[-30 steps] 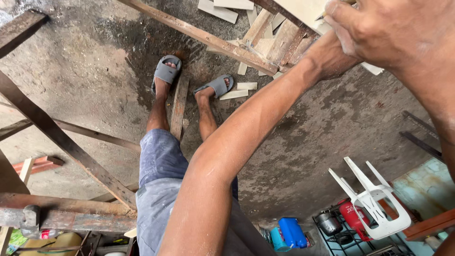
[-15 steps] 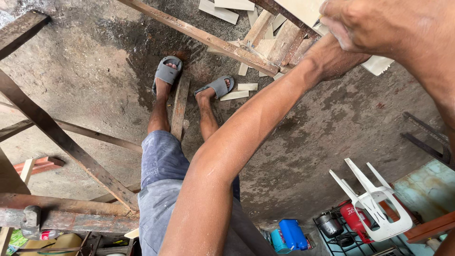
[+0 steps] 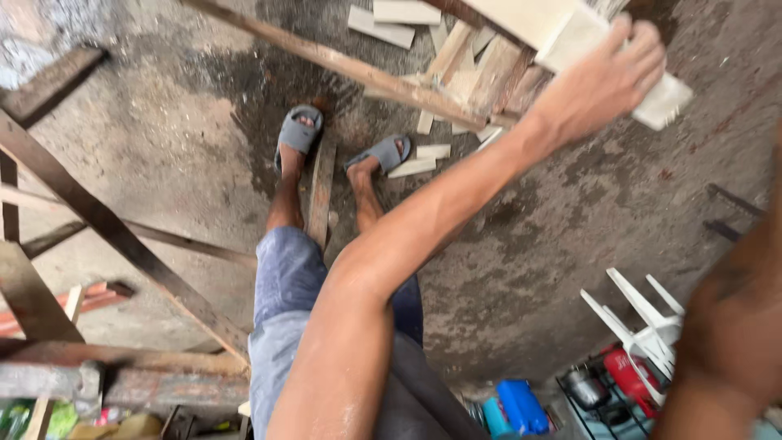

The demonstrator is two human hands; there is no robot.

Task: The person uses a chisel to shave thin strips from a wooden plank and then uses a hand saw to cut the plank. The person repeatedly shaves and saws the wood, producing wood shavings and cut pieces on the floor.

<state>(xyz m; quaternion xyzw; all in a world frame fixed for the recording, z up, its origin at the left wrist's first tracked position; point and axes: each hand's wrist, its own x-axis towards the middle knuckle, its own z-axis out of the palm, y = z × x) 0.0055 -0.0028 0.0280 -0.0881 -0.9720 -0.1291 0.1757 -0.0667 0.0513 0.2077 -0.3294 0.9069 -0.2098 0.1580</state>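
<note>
One left hand (image 3: 599, 81) gripping pale board (image 3: 570, 33)

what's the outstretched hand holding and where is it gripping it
The left hand grips a pale wooden block across its upper face near one end, fingers curled over the far edge. The right hand is out of view.

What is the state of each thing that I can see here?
Left hand: fingers closed over the pale wood block.
Right arm: blurred, its hand out of view.
White plastic chair: overturned, legs up.
Grey sandals: worn, flat on the concrete floor.
</note>
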